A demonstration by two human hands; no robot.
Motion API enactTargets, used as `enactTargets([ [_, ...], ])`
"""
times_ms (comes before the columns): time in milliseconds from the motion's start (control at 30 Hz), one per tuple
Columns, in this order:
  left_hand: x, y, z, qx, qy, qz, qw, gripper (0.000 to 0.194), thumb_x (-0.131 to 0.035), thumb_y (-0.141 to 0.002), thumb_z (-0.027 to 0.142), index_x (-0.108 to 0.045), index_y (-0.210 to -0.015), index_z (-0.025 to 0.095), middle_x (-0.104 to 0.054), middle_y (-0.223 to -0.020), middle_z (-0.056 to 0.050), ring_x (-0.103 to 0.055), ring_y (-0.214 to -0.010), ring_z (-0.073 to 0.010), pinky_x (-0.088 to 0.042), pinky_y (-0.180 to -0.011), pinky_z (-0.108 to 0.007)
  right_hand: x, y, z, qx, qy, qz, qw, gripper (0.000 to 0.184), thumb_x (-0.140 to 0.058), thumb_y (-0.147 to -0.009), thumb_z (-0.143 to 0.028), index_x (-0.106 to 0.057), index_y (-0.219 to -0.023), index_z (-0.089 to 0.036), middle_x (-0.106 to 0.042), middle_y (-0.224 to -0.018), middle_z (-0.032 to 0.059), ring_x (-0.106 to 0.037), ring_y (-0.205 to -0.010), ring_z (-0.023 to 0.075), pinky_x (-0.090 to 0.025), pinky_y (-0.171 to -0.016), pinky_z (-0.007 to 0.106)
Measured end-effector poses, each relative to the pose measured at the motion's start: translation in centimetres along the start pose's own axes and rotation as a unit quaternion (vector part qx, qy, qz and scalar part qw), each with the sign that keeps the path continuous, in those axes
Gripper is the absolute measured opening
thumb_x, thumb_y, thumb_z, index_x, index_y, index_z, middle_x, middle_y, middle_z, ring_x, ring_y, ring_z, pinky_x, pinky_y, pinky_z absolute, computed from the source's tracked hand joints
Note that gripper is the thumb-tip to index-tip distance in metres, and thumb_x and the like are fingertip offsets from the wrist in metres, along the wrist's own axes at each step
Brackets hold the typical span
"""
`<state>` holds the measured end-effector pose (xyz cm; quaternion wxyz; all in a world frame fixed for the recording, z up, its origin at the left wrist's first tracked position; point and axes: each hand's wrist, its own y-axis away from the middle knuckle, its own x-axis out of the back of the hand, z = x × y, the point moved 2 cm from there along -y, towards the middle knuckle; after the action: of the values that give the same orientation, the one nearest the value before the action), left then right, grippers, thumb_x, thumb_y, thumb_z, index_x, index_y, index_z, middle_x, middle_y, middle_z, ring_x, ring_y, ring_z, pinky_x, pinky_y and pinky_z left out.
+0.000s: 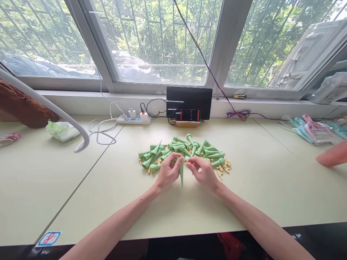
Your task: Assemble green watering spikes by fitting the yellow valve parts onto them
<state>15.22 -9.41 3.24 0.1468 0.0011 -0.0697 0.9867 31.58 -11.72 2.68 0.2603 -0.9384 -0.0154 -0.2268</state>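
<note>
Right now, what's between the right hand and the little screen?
Green cones lie heaped there, then a brown block below the little screen, in the head view.

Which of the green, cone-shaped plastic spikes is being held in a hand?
The green, cone-shaped plastic spike pinched in the left hand, its narrow tip pointing toward the person; the other green spikes sit in the pile beyond.

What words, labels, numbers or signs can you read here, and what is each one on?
"8", apparently: red figure on the blue-edged sticker, lower left.
Phone screen: digits, too small to read reliably.
Plastic-wrapped package, right: print too blurred to read.
White unit beyond the window: markings unreadable.
Green spikes: no text visible.
</note>
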Motion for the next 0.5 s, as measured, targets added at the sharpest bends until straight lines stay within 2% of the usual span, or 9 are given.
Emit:
enactTargets([
  [100,0.08,-0.16,0.22,-0.001,0.002,0.01,1.0,0.033,-0.059,-0.089,0.051,-0.054,-0.095,0.019,-0.052,-0.059,0.006,-0.04,-0.029,-0.0038,-0.025,-0.028,-0.016,-0.02,-0.02,-0.24,0.009,-0.006,0.003,1.0,0.019,-0.054,-0.096,-0.036,-0.063,-0.099,-0.019,-0.066,-0.085,0.0053,-0.06,-0.062,0.014,-0.049,-0.055,0.026],
  [267,0.08,-0.02,-0.19,0.002,-0.001,0.005,1.0,0.033,-0.059,-0.089,0.051,-0.056,-0.097,0.019,-0.058,-0.067,0.004,-0.04,-0.03,-0.0028,-0.025,-0.028,-0.016,-0.08,0.06,0.12,-0.002,-0.01,-0.012,1.0,0.021,-0.051,-0.098,-0.036,-0.062,-0.089,-0.02,-0.064,-0.077,0.0033,-0.058,-0.058,0.0137,-0.048,-0.055,0.027],
  [500,0.13,0.04,-0.27,-0.001,-0.01,-0.002,1.0,0.032,-0.06,-0.089,0.05,-0.056,-0.097,0.02,-0.055,-0.063,0.006,-0.038,-0.03,-0.0029,-0.025,-0.029,-0.017,-0.14,0.18,0.57,-0.007,0.005,-0.035,0.999,0.027,-0.049,-0.099,-0.039,-0.06,-0.082,-0.021,-0.06,-0.068,0.0017,-0.056,-0.055,0.0143,-0.045,-0.052,0.026],
])
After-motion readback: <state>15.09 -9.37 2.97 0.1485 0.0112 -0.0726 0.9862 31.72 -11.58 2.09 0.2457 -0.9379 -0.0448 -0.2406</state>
